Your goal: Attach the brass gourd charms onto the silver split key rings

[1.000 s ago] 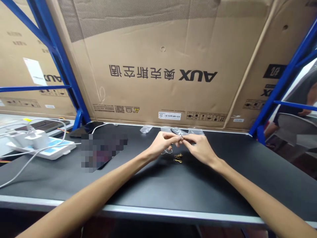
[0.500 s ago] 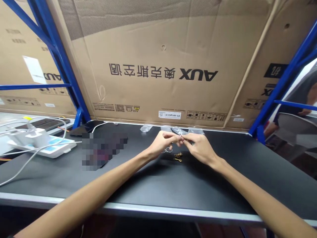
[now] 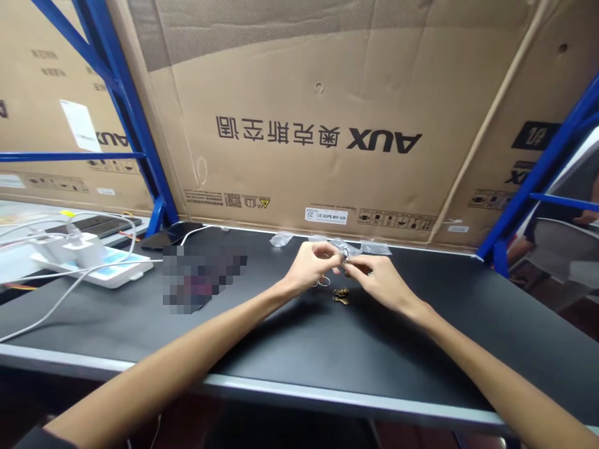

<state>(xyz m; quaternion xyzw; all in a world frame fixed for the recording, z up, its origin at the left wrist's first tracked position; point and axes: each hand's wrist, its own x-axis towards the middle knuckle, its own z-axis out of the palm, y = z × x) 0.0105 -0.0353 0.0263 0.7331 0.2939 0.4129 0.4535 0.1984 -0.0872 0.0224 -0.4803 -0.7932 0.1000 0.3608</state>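
Observation:
My left hand (image 3: 309,267) pinches a small silvery metal ring (image 3: 345,252) between thumb and fingers. From the other side my right hand (image 3: 381,280) grips at the lower part of the same ring; a tiny metal part seems to be there, too small to make out. Both hands meet just above the black table. Under my left fingers lie loose metal rings (image 3: 324,282), partly hidden by the hand. Two small bronze-coloured metal pieces, a rounded one (image 3: 342,291) and a flatter one (image 3: 342,301), rest on the table below my fingertips.
Clear plastic bags (image 3: 374,248) lie along the back of the black table (image 3: 290,349), before a big cardboard box (image 3: 281,174). A white power strip (image 3: 112,271) with cables and a blurred-out patch (image 3: 203,280) are on the left. Blue rack posts (image 3: 133,118) flank the table.
The ring between my fingers now stands upright and shows more plainly. My fingertips have shifted slightly around it. The whole view has moved a little.

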